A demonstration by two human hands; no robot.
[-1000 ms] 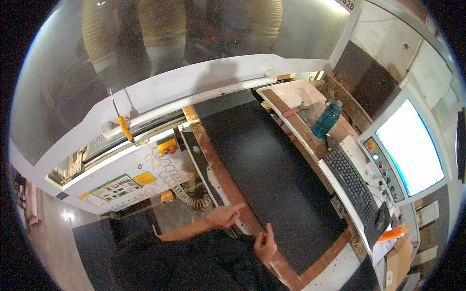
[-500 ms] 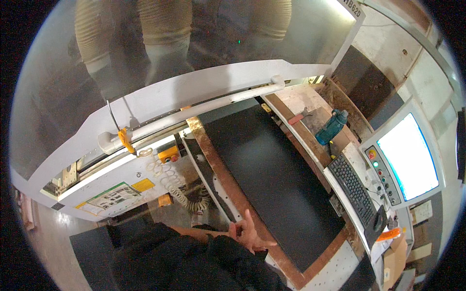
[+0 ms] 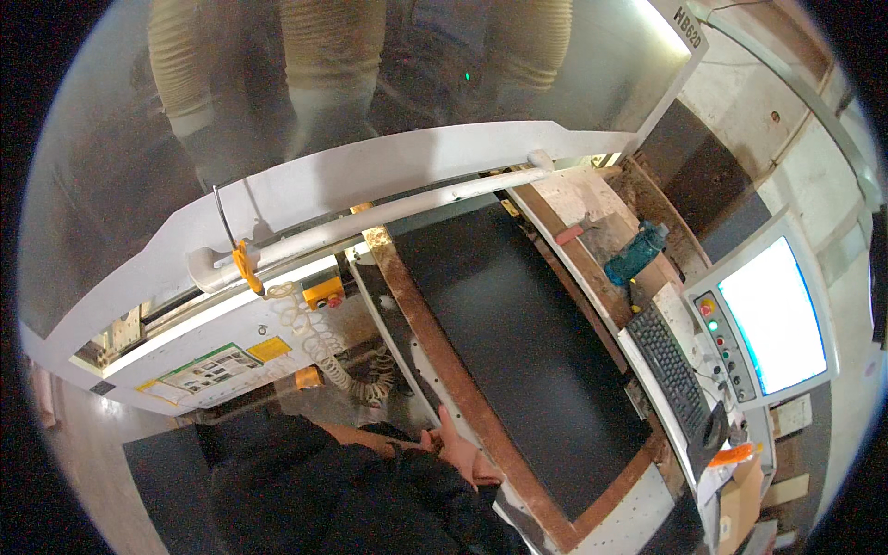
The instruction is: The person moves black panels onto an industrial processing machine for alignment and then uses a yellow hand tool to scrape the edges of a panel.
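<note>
My right hand (image 3: 464,456) is in front of the brown strip (image 3: 450,377) along the left side of a large black panel (image 3: 527,342). One of its digits points up and the others bend toward the lower right; I see nothing in it. My left hand (image 3: 429,441) lies close against the right hand, at the end of a bare forearm, its fingers largely hidden. Both arms are in black sleeves. The panel lies flat on the machine's bed, with brown strips along its edges.
Ahead stands a large machine hood with a white handle bar (image 3: 407,211). A yellow air gun (image 3: 245,266) hangs there, near a coiled hose (image 3: 319,347). On the right are a red-handled hammer (image 3: 572,231), teal bottle (image 3: 636,252), keyboard (image 3: 668,365), mouse (image 3: 712,427) and lit screen (image 3: 772,314).
My right hand has drawn back down and left, off the brown strip, and its spread fingers have come closer together. My left hand stays beside it. The view has shifted slightly.
</note>
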